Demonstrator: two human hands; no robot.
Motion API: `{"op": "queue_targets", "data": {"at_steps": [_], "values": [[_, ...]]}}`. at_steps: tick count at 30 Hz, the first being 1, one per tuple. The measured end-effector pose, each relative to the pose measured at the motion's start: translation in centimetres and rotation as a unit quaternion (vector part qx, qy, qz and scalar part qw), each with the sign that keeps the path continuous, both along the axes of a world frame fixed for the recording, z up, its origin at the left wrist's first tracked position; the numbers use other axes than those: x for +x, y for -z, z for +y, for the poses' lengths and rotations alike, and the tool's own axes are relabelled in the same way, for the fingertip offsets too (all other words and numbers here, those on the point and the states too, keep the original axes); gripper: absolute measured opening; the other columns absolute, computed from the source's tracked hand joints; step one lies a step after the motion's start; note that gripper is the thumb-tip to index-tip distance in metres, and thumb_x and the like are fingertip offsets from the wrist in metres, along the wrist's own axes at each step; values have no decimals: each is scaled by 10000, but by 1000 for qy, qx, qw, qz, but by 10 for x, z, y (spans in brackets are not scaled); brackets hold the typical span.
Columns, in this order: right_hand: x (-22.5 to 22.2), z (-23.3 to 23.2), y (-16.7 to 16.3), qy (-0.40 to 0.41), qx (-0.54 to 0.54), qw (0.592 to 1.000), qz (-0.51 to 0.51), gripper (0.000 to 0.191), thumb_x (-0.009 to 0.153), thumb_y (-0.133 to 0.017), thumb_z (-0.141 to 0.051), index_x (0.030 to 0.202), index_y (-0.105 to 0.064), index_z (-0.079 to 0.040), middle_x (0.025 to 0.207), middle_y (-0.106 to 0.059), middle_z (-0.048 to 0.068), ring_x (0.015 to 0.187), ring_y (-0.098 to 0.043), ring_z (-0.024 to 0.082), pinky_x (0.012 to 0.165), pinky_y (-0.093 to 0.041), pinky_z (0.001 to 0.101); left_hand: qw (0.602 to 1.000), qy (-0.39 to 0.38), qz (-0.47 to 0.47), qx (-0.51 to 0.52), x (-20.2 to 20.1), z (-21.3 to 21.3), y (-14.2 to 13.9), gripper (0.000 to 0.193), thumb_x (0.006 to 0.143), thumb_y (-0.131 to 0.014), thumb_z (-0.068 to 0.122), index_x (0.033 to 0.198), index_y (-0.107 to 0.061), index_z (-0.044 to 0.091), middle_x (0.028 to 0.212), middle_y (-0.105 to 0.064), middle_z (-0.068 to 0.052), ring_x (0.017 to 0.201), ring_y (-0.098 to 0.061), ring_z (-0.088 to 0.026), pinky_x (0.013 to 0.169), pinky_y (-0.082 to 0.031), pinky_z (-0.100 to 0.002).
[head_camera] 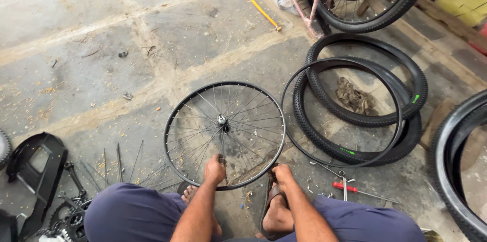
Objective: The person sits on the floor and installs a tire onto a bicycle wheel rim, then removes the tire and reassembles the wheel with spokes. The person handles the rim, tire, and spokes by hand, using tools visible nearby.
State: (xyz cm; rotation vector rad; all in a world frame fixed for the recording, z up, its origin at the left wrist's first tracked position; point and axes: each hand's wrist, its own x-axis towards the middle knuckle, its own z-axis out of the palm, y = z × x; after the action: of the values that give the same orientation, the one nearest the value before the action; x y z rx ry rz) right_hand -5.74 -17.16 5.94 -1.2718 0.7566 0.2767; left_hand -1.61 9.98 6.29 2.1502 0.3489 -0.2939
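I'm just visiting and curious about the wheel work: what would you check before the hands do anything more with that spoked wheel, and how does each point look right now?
1. Wheel lying flat on the concrete floor: ok.
2. Left hand on the near spokes inside the rim: ok.
3. Right hand at the near rim edge: ok; how firm its grip is: cannot tell.
4. Red-handled screwdriver lying close by the right knee: ok.
5. Loose spokes out of the way to the left of the wheel: ok.
6. Spoke tightness: cannot tell.
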Motion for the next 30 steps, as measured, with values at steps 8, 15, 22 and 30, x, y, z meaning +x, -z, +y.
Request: {"op": "queue_targets", "data": {"at_steps": [8, 15, 22, 30], "values": [[1, 1, -4, 6, -4, 1000, 7, 112, 804, -562, 69, 817, -666, 28, 720, -650, 141, 570, -616, 258, 486, -495, 386, 999, 7, 11, -31, 3, 1, 1, 388, 796, -670, -1, 1163, -715, 116, 991, -814, -40, 913, -752, -185, 803, -577, -338], [4, -1, 0, 10, -21, 1000, -6, 98, 805, -561, 70, 808, -648, 24, 706, -640, 121, 556, -611, 249, 468, -486, 384, 991, 15, 118, -56, 2, 6, 10, 327, 778, -718, 16, 1094, -744, 93, 928, -776, -95, 797, -729, -205, 704, -569, -356], [6, -1, 1, 13, -43, 999, -21, 124, 800, -546, 73, 818, -653, 14, 710, -653, 124, 534, -610, 238, 465, -488, 370, 964, 127, 212, -100, 0, 14, 12, 248, 720, -800, -10, 959, -763, 44, 760, -744, -79, 647, -685, -183, 605, -555, -341], [5, -1, 2, 5, -45, 999, -22, 159, 800, -537, 61, 865, -674, 14, 735, -668, 119, 554, -607, 229, 477, -486, 364, 953, 149, 214, -156, -2, 9, 14, 195, 750, -802, 31, 936, -749, 59, 736, -724, -61, 650, -661, -183, 588, -532, -361]]}}
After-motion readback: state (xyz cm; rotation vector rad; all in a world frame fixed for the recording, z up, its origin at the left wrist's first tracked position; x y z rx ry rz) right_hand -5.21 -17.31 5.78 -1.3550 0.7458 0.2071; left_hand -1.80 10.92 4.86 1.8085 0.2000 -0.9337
